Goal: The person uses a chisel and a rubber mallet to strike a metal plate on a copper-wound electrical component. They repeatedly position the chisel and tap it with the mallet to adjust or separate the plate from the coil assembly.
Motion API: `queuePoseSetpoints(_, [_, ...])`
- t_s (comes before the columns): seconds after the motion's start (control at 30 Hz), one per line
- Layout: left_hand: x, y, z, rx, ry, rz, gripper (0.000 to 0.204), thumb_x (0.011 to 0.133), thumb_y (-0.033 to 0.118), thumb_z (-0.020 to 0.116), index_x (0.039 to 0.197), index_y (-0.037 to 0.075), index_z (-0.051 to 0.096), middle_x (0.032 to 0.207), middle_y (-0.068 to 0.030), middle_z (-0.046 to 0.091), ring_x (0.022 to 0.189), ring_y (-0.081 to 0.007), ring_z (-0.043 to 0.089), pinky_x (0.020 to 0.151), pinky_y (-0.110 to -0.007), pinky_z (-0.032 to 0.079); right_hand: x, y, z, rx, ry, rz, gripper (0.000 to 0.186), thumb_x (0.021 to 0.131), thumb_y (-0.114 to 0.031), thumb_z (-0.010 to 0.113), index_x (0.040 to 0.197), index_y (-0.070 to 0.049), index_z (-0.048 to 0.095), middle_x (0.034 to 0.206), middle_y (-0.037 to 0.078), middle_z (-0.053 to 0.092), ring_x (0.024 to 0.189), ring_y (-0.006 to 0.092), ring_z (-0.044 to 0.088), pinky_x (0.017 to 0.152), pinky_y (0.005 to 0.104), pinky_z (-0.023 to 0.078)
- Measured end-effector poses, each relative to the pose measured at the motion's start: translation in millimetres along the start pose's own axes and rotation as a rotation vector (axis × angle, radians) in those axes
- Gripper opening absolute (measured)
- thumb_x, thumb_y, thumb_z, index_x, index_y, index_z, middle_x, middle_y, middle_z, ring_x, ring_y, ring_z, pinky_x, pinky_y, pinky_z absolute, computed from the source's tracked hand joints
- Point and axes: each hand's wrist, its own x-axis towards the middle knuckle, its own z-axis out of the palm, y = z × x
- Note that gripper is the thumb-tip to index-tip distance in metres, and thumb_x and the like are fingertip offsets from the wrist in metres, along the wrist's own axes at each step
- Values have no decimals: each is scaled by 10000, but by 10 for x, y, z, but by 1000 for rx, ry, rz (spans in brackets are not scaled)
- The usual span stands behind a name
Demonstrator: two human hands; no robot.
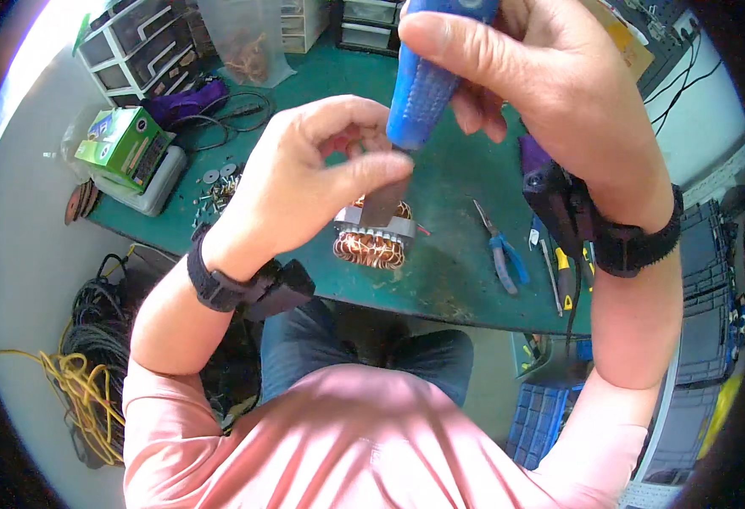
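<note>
My right hand (529,76) grips the blue handle of a scraper (423,97), held upright near the head with its flat dark blade pointing down. My left hand (296,170) is closed, thumb and fingers pinching at the top of the blade, just under the handle. Below the blade sits a motor stator (371,250), a grey metal core wound with copper wire and laced with pale cord. The blade covers part of the stator; whether the two touch I cannot tell. Black straps with small devices wrap both wrists.
Blue-handled pliers (504,254) and a yellow-black screwdriver (566,276) lie on the green table (449,297) at right. At left are loose screws and washers (218,187) and a green box (122,146). Drawer units (139,47) and a plastic bag (245,42) stand behind.
</note>
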Motion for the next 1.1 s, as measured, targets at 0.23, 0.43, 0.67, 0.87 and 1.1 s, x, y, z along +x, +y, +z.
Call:
queuePoseSetpoints(0.23, [-390, -552, -98, 48, 22, -93, 360, 776, 67, 783, 1114, 15, 671, 1097, -66, 668, 999, -151, 612, 871, -302, 498, 32, 23, -30, 64, 32, 86, 261, 945, -231, 673, 972, 0, 554, 740, 64, 608, 551, 89, 533, 475, 229, 433])
queuePoseSetpoints(0.43, [-572, -754, 5, 33, 35, -159, 395, 730, 32, 780, 1112, 25, 679, 1097, -77, 669, 1007, -185, 623, 875, -303, 501, 43, 144, 6, 10, 76, 89, 230, 951, -220, 663, 938, -15, 558, 725, 54, 600, 543, 90, 531, 471, 227, 427])
queuePoseSetpoints(0.67, [-643, -688, 132, 180, 61, -184, 421, 737, -2, 763, 1147, 33, 673, 1132, -77, 663, 1046, -182, 623, 892, -325, 511, 15, 136, 16, -37, 159, 143, 229, 950, -227, 662, 935, -21, 563, 721, 42, 595, 547, 91, 543, 474, 222, 436])
queuePoseSetpoints(0.87, [-710, -810, 191, 168, 137, -180, 416, 755, 13, 765, 1159, 33, 669, 1108, -69, 675, 1022, -174, 636, 890, -317, 514, 4, 150, 45, 1, 179, 92, 226, 945, -217, 668, 939, -18, 560, 723, 40, 599, 543, 94, 552, 467, 228, 446])
queuePoseSetpoints(1.1, [-816, -921, 257, 46, 203, -221, 408, 785, 61, 769, 1167, -6, 644, 1090, -96, 671, 1000, -178, 645, 880, -309, 526, 5, 25, 49, 41, 239, 213, 221, 950, -195, 660, 976, -8, 545, 749, 57, 612, 548, 105, 571, 463, 230, 452])
